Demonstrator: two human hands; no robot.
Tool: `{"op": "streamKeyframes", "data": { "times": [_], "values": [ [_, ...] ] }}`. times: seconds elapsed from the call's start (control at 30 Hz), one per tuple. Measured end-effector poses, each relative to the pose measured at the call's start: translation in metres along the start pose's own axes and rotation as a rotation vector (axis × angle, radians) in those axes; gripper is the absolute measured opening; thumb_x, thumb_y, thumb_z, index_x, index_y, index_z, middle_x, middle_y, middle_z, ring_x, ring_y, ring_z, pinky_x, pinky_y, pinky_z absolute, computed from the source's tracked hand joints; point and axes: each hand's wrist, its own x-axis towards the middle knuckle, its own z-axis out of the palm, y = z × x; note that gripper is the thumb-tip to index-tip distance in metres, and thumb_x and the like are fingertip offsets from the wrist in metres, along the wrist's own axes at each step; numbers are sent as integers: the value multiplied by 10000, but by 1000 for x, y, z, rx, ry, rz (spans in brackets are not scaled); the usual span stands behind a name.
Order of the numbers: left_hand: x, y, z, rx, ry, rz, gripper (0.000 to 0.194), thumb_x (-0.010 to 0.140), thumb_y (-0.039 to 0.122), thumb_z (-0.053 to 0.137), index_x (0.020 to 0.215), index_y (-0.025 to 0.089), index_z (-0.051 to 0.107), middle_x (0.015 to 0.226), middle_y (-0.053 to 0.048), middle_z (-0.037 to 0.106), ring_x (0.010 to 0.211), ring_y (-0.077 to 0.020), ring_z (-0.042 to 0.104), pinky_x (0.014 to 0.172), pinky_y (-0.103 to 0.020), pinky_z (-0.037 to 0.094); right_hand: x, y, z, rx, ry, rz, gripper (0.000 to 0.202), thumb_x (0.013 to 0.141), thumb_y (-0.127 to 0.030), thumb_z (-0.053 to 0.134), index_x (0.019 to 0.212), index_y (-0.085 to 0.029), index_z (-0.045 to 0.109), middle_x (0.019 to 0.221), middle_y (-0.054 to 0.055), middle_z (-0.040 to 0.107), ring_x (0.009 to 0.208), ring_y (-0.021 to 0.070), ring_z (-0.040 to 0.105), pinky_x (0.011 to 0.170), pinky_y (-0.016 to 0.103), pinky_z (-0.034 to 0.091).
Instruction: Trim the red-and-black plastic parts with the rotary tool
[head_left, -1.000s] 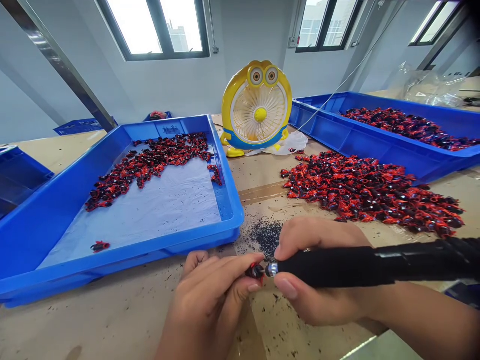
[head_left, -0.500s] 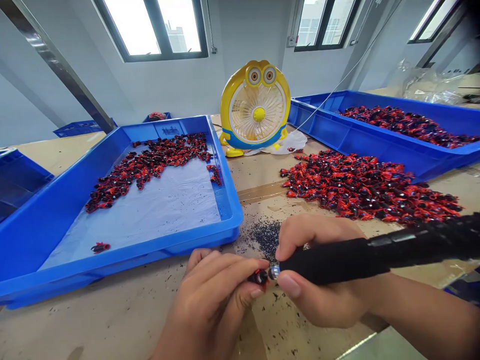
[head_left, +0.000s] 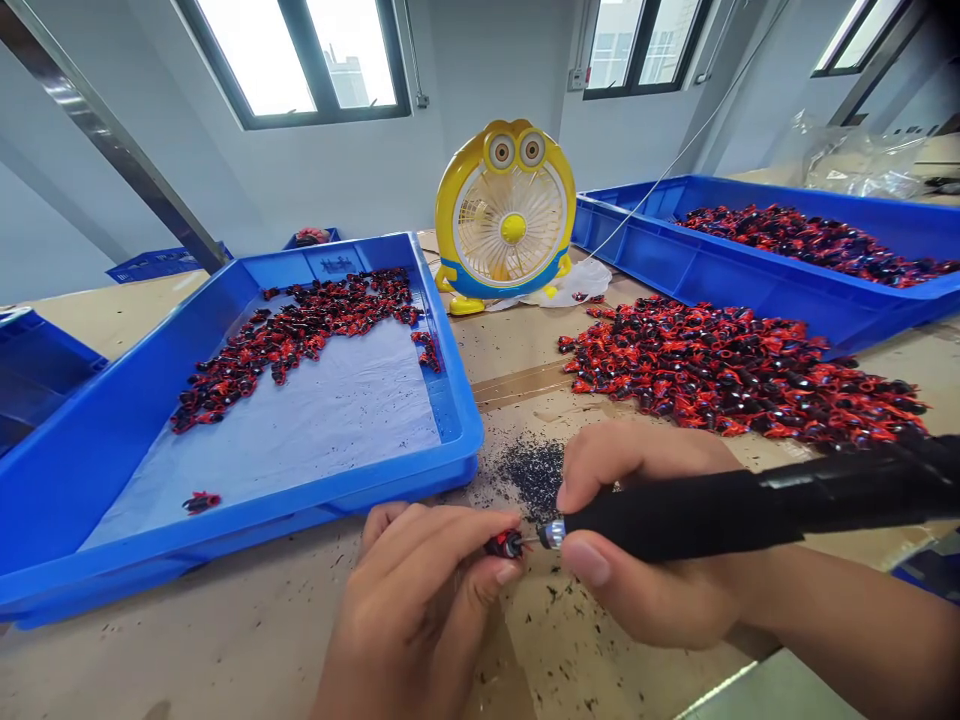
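Note:
Between the thumb and fingers of my left hand [head_left: 420, 590] is a small red and black part [head_left: 505, 544], held low over the table. My right hand [head_left: 652, 570] is closed around a thick black rotary tool [head_left: 675, 518] with a silver collar [head_left: 553, 534]. A thin bit points left from the collar, its tip at or very near the part. Black shavings [head_left: 534, 474] lie on the table just behind the tool's front end.
At the left is a blue tray [head_left: 247, 535] with similar parts on a white sheet. A loose pile of parts [head_left: 735, 370] lies at the right, before another blue tray [head_left: 705, 285]. A yellow fan [head_left: 513, 228] stands behind.
My left hand and the part have moved slightly left, while the tool has shifted slightly right. More of the thin bit shows between collar and part.

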Motion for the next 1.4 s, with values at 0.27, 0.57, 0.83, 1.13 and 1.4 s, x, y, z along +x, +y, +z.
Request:
{"op": "streamKeyframes", "data": {
  "times": [0.27, 0.57, 0.83, 1.13, 1.4],
  "values": [
    [-1, 1, 0, 9, 5, -47, 270, 1017, 190, 694, 1241, 342, 708, 1085, 55, 843, 877, -166, 751, 798, -324, 529, 3, -2, 0, -88, 33, -44, 43, 854, -243, 692, 857, -246, 649, 662, -57, 697, 496, 77, 591, 477, 199, 452],
    [-1, 1, 1, 55, -4, -59, 267, 1016, 206, 704, 1245, 343, 690, 1100, 73, 841, 874, -152, 743, 818, -333, 502, 1, -2, 3, -134, 67, -41, 37, 836, -237, 676, 834, -250, 641, 674, -81, 702, 521, 58, 619, 506, 192, 463],
    [-2, 0, 1, 115, 0, -51, 274, 1002, 212, 732, 1246, 335, 701, 1072, 61, 848, 830, -166, 738, 805, -354, 494, 3, -2, 2, -157, 72, -34, 67, 820, -216, 700, 803, -250, 645, 661, -56, 703, 507, 92, 621, 482, 223, 468],
    [0, -2, -3, 94, -3, -87, 234, 1028, 250, 701, 1242, 340, 731, 1029, 51, 854, 799, -172, 742, 780, -349, 519, 5, -1, 3, -70, 54, 19, 68, 856, -200, 716, 819, -248, 685, 658, -49, 725, 517, 97, 643, 481, 192, 503],
    [-1, -2, -2, 95, -17, -63, 271, 1018, 243, 720, 1256, 373, 718, 1096, 87, 856, 804, -156, 735, 808, -348, 493, 3, -2, 2, -51, 25, 28, 92, 832, -211, 764, 821, -248, 681, 656, -71, 717, 521, 79, 641, 492, 167, 503]
  ]
}}
